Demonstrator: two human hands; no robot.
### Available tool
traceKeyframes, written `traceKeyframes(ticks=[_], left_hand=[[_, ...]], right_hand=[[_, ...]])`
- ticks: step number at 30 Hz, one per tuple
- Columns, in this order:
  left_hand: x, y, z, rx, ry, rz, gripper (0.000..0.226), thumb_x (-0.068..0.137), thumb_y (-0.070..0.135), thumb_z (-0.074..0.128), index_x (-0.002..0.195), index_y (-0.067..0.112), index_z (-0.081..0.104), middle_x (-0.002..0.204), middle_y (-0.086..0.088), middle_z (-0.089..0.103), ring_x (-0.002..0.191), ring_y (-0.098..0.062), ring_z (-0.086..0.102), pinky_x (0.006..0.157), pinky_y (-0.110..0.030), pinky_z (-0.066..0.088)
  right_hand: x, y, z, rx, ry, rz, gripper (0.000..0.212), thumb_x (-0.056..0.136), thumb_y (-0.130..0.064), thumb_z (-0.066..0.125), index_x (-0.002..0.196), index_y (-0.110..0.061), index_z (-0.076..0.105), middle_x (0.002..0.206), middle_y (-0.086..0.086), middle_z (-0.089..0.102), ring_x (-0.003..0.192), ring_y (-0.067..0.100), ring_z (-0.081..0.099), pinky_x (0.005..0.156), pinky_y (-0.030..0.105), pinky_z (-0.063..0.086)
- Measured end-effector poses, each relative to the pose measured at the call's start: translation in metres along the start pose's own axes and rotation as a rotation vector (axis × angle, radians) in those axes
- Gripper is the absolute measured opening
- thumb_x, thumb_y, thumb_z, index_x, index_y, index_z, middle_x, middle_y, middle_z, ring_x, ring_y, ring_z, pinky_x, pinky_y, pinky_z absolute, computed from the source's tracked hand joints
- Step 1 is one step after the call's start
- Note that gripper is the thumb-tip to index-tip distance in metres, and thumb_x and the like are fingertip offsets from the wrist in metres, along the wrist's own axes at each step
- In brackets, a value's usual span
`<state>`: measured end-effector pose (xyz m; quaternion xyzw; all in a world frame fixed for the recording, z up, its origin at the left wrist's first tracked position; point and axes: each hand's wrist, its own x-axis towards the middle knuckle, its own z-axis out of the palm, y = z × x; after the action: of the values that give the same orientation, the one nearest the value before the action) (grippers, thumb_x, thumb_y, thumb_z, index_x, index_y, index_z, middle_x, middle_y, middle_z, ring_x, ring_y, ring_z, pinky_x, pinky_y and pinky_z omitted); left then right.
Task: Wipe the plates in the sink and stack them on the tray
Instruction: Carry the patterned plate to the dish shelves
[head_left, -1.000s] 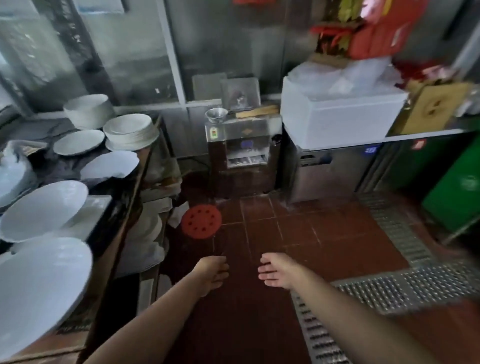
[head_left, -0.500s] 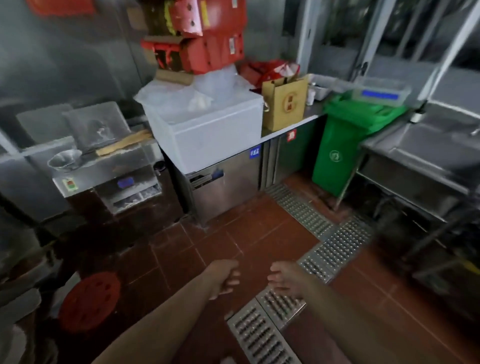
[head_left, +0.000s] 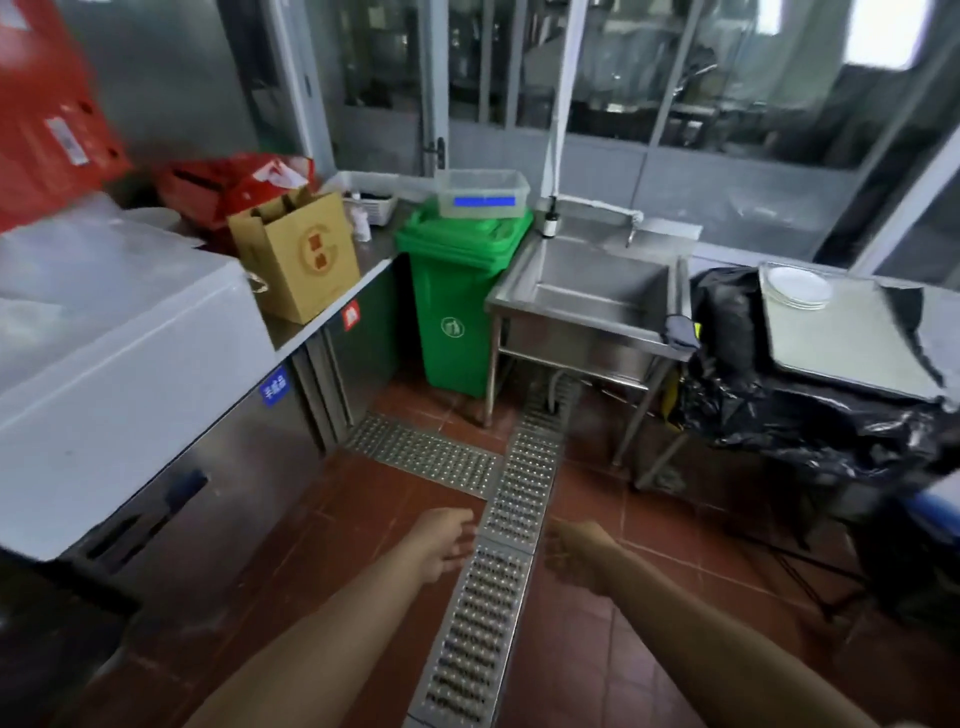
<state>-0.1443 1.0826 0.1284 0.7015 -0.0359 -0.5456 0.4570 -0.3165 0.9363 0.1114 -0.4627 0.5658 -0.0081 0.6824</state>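
While both hands hang empty, plates (head_left: 799, 287) lie flat on the tray (head_left: 852, 343).

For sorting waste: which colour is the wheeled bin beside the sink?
Green, in the head view: the bin.

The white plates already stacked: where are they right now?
In the head view, the white plates sit at the far right, on the back left corner of the metal tray, to the right of the steel sink.
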Motion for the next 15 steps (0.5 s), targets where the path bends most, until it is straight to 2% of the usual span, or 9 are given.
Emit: traceKeyframes(ticks=[3,6,10,12,15], left_hand=[[0.04,0.048,0.042,0.092,-0.075,0.002,0.014,0.102,0.022,0.054,0.103,0.012,0.065,0.087,-0.002,0.065,0.068,-0.014,0.059,0.064,-0.028,0.046],[0.085,0.093,0.092,0.144,-0.126,0.001,0.015,0.102,0.022,0.055,0.106,0.012,0.064,0.092,-0.003,0.066,0.072,-0.016,0.061,0.07,-0.031,0.05],[0.138,0.162,0.165,0.176,-0.17,-0.01,0.014,0.104,0.024,0.051,0.095,0.018,0.059,0.088,0.001,0.063,0.071,-0.014,0.059,0.069,-0.027,0.044],[0.165,0.196,0.2,0.21,-0.182,-0.018,0.017,0.104,0.025,0.049,0.092,0.019,0.058,0.087,0.003,0.061,0.072,-0.013,0.057,0.07,-0.027,0.042],[0.205,0.243,0.248,0.258,-0.207,-0.019,0.014,0.104,0.029,0.05,0.099,0.021,0.059,0.094,0.004,0.062,0.077,-0.013,0.059,0.077,-0.029,0.043]], right_hand=[[0.03,-0.034,-0.045,0.039,0.05,-0.033,0.023,0.094,-0.004,0.056,0.073,-0.013,0.054,0.054,0.002,0.047,0.039,0.013,0.043,0.044,0.019,0.031],[0.062,-0.067,-0.098,0.119,0.112,-0.019,0.013,0.091,-0.01,0.06,0.079,-0.012,0.064,0.067,0.005,0.056,0.049,0.019,0.052,0.05,0.021,0.038],[0.11,-0.123,-0.172,0.149,0.134,-0.055,0.021,0.086,-0.012,0.06,0.069,-0.017,0.049,0.053,0.0,0.039,0.039,0.014,0.04,0.043,0.021,0.035],[0.136,-0.153,-0.211,0.162,0.157,-0.057,0.015,0.078,-0.016,0.069,0.074,-0.014,0.055,0.053,0.003,0.051,0.041,0.017,0.047,0.042,0.02,0.035],[0.17,-0.194,-0.265,0.157,0.181,-0.069,0.009,0.094,-0.014,0.061,0.086,-0.01,0.061,0.066,0.007,0.068,0.061,0.024,0.068,0.051,0.025,0.04]])
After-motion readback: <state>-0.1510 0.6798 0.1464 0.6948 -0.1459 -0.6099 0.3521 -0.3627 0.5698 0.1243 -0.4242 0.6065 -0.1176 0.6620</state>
